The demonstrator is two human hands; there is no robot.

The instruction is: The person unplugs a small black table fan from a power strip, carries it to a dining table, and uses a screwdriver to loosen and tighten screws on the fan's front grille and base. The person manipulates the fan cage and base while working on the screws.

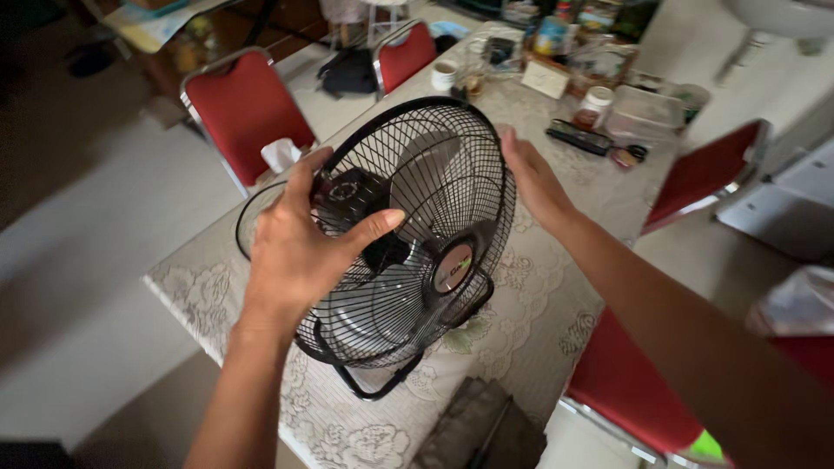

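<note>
A black wire-cage fan point(408, 234) with grey blades stands tilted on its tubular foot point(373, 382) on the table. My left hand point(300, 243) grips the back of the cage by the motor housing point(347, 195), thumb stretched across the wires. My right hand point(530, 178) presses flat against the cage's far right rim, fingers together. A round badge point(453, 267) sits at the centre of the front grille. A loose wire ring point(246, 217) lies behind my left hand.
The long table point(539, 295) has a lace-patterned cloth. Its far end holds a cup point(444, 75), a jar point(594, 106), a clear plastic box point(643, 113), a dark remote point(578, 139) and clutter. Red chairs point(248, 108) stand on both sides of the table.
</note>
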